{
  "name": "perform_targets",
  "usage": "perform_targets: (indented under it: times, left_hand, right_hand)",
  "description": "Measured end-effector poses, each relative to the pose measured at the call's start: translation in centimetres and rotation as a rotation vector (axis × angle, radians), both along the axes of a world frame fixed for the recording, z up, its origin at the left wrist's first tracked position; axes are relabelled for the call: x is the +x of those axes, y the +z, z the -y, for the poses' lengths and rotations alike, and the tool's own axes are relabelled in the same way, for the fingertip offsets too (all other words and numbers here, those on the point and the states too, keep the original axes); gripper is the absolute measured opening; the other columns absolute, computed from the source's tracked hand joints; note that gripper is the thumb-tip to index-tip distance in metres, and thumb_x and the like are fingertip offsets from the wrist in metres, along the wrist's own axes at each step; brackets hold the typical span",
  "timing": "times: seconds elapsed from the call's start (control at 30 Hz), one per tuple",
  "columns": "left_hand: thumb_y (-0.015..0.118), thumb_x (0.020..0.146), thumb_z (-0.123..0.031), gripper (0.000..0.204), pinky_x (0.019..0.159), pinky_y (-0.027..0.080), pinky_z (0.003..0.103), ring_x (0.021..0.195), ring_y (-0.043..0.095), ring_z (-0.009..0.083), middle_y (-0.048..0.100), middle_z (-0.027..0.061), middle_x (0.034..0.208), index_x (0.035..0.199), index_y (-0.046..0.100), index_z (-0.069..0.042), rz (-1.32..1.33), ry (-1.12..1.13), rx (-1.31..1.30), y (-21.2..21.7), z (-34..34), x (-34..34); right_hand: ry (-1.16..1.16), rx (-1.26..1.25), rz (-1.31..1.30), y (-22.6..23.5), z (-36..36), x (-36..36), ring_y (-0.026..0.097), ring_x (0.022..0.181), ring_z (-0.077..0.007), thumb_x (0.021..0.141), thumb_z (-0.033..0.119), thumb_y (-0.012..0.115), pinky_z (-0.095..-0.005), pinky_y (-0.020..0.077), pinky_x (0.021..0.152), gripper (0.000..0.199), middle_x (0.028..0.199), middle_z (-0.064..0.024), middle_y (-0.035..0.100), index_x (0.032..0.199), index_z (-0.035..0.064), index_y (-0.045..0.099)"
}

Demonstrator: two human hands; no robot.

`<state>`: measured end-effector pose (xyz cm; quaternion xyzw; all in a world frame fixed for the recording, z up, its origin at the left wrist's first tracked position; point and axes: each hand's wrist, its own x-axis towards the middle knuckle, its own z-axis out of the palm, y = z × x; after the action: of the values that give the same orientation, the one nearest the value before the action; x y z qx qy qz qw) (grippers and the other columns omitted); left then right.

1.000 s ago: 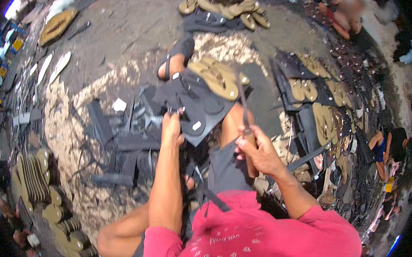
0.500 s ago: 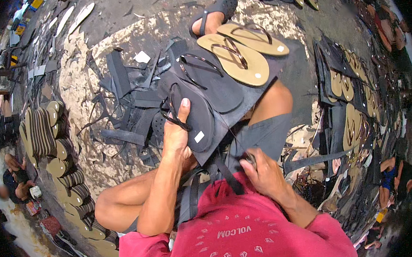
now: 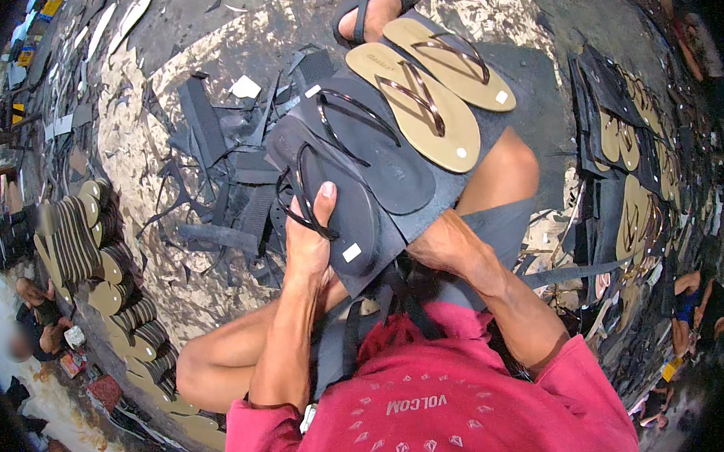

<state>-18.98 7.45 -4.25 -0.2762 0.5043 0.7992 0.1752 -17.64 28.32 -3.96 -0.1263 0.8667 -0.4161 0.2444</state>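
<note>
Black sandal (image 3: 340, 206) on the lap is gripped at its strap by the left hand (image 3: 309, 242); the right hand (image 3: 431, 250) is tucked beneath, its grip unseen. Tan sandals (image 3: 428, 95) lie beyond.

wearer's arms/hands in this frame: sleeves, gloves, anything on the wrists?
Both forearms are bare from short red shirt sleeves. The left hand and the right hand are bare: no gloves. No watch or band shows on either wrist, and no rings are discernible.
</note>
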Motion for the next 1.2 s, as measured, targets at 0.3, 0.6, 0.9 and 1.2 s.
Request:
perform_targets:
  times: [0.3,0.6,0.9,1.2]
  left_hand:
    - [0.074,0.096,-0.035,0.055,0.087,0.059,0.034,0.099,0.069,0.0196,0.068,0.011,0.115,0.134,0.056,0.0,-0.024,0.032,0.003,0.8,0.7,0.0]
    - [0.07,0.098,-0.03,0.051,0.09,0.058,0.04,0.098,0.07,0.0243,0.07,0.0111,0.115,0.134,0.055,0.003,-0.071,-0.342,-0.432,3.6,2.0,4.5]
    - [0.053,0.106,-0.046,0.061,0.103,0.053,0.039,0.116,0.065,0.023,0.065,0.0149,0.129,0.14,0.05,0.005,-0.216,-0.139,-0.339,10.6,9.7,10.5]
    - [0.064,0.103,-0.047,0.048,0.081,0.054,0.028,0.089,0.065,0.0123,0.07,0.0034,0.098,0.111,0.068,0.001,-0.224,0.305,-0.279,13.3,10.4,14.0]
  right_hand:
    - [0.014,-0.041,-0.2,-4.5,3.8,-5.8,0.062,0.12,-0.0353,0.095,0.03,0.066,-0.0441,0.0475,0.103,0.047,0.128,-0.0224,0.065,0.13,-0.0016,0.062]
    - [-0.133,0.079,-0.03,-6.3,10.6,-16.3,0.069,0.104,-0.0335,0.098,0.041,0.064,-0.045,0.0544,0.089,0.053,0.11,-0.0218,0.07,0.125,-0.0048,0.061]
    - [-0.07,-0.798,0.36,5.5,14.1,-4.8,0.057,0.071,-0.0069,0.097,0.033,0.074,-0.0306,0.0503,0.062,0.038,0.083,-0.0033,0.066,0.115,0.0011,0.062]
    - [0.206,-0.495,-0.114,7.4,11.3,3.3,0.072,0.096,-0.0424,0.094,0.024,0.076,-0.0443,0.0572,0.083,0.041,0.105,-0.0231,0.071,0.123,0.0011,0.06]
